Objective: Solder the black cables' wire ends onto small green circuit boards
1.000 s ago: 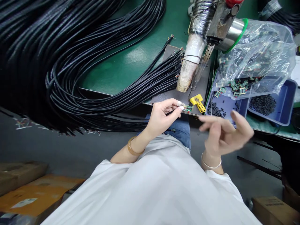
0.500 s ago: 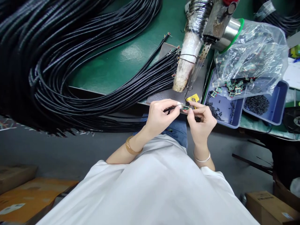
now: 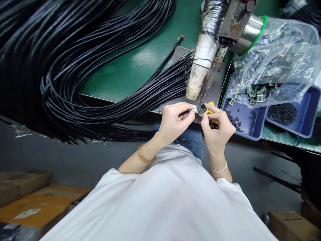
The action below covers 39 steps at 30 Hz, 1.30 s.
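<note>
My left hand [image 3: 175,121] pinches a black cable close to its stripped end, with a white wrap on one fingertip. Thumb and forefinger of my right hand [image 3: 217,126] grip a small green circuit board [image 3: 201,113] from the other side. Board and wire ends meet between my fingertips, right under the tip of a soldering iron [image 3: 217,62] fixed in a stand. Whether the wires are joined to the board is too small to tell. A yellow piece [image 3: 210,106] lies just behind my right fingertips.
A thick bundle of black cables [image 3: 135,97] covers the left of the green table [image 3: 110,73]. A wrapped tube [image 3: 200,67] hangs beside the iron. At right, a plastic bag [image 3: 281,57] of circuit boards lies over blue trays [image 3: 253,132] holding small black sleeves. Cardboard boxes [image 3: 293,224] stand below.
The board and wire ends have come up slightly, now touching or nearly touching the iron's tip. Both hands keep their pinch. The whole view has shifted a little.
</note>
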{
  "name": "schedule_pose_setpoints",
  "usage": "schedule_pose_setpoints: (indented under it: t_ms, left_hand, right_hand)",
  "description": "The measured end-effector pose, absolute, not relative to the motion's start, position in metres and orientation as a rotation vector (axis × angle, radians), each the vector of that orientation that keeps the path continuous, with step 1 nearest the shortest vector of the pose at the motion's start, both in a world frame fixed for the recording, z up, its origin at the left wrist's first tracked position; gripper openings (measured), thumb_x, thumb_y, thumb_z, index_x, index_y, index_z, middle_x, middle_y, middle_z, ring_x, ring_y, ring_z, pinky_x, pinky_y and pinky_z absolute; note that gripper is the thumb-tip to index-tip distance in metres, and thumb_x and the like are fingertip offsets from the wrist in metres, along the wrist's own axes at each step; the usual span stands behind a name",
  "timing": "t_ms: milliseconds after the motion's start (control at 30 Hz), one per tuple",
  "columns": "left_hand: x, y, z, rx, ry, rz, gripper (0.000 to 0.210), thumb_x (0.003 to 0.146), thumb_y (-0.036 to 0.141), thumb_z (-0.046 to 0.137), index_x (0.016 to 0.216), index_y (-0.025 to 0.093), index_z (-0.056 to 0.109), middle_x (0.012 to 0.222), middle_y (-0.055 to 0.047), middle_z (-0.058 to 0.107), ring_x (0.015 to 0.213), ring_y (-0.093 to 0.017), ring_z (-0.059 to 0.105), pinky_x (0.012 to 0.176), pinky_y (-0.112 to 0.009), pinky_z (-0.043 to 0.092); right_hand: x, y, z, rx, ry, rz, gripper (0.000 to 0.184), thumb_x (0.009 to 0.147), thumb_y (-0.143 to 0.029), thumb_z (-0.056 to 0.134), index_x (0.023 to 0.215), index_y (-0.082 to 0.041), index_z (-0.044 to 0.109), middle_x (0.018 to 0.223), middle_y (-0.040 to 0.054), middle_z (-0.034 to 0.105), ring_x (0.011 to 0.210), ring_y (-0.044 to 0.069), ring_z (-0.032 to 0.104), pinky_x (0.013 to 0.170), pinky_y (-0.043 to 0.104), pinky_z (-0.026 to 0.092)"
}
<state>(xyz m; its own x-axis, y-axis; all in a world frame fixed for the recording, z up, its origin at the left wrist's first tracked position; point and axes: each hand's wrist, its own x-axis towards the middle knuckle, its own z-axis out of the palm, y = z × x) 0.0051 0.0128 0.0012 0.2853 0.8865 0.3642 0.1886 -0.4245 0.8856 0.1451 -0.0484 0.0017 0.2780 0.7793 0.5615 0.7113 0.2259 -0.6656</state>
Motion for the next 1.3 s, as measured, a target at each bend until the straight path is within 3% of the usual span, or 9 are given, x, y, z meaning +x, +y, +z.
schedule_pose_setpoints:
  t_ms: [300,500,767,1067,1167,1300]
  left_hand:
    - [0.004,0.013,0.005,1.876,0.952,1.245,0.011,0.085,0.012,0.064,0.086,0.012,0.075,0.067,-0.001,0.065,0.055,-0.007,0.049,0.053,-0.019,0.040]
    - [0.004,0.013,0.011,1.788,0.975,1.153,0.012,0.086,0.014,0.064,0.086,0.012,0.075,0.076,-0.005,0.073,0.063,-0.010,0.061,0.058,-0.019,0.046]
    - [0.002,0.012,0.006,1.680,1.021,1.021,0.013,0.086,0.018,0.064,0.085,0.012,0.075,0.078,-0.005,0.075,0.067,-0.012,0.067,0.062,-0.020,0.051]
    - [0.000,0.013,0.006,1.494,0.987,0.923,0.006,0.081,0.018,0.068,0.080,0.012,0.068,0.066,0.000,0.065,0.059,-0.008,0.060,0.057,-0.018,0.048]
    - [-0.003,0.009,0.005,1.389,0.923,0.956,0.010,0.085,0.022,0.067,0.081,0.013,0.064,0.066,0.001,0.064,0.058,-0.007,0.058,0.058,-0.017,0.049]
    - [-0.006,0.004,0.003,1.303,0.812,0.957,0.013,0.093,0.026,0.063,0.087,0.014,0.064,0.067,0.000,0.067,0.057,-0.007,0.060,0.059,-0.017,0.051]
  right_hand:
    - [0.145,-0.047,0.008,-1.470,-1.543,-0.029,0.012,0.085,-0.011,0.070,0.085,-0.022,0.065,0.107,0.0033,0.079,0.101,0.019,0.076,0.083,0.030,0.063]
    - [0.143,-0.052,0.013,-1.495,-1.558,-0.057,0.012,0.085,-0.011,0.067,0.087,-0.023,0.063,0.112,0.0031,0.078,0.101,0.019,0.077,0.079,0.027,0.063]
    - [0.147,-0.053,0.011,-1.460,-1.669,-0.048,0.015,0.085,-0.009,0.066,0.086,-0.022,0.059,0.112,0.0067,0.078,0.101,0.018,0.076,0.087,0.027,0.062]
    - [0.147,-0.054,0.006,-1.468,-1.574,-0.061,0.018,0.083,-0.007,0.070,0.090,-0.022,0.064,0.108,0.0038,0.079,0.092,0.015,0.077,0.075,0.022,0.061]
    - [0.143,-0.057,0.002,-1.488,-1.535,-0.078,0.015,0.084,-0.009,0.071,0.090,-0.022,0.066,0.105,0.0042,0.079,0.094,0.017,0.077,0.076,0.025,0.063]
    - [0.139,-0.060,-0.001,-1.536,-1.398,0.240,0.005,0.089,-0.016,0.068,0.087,-0.021,0.067,0.102,0.0032,0.078,0.086,0.015,0.077,0.071,0.024,0.065]
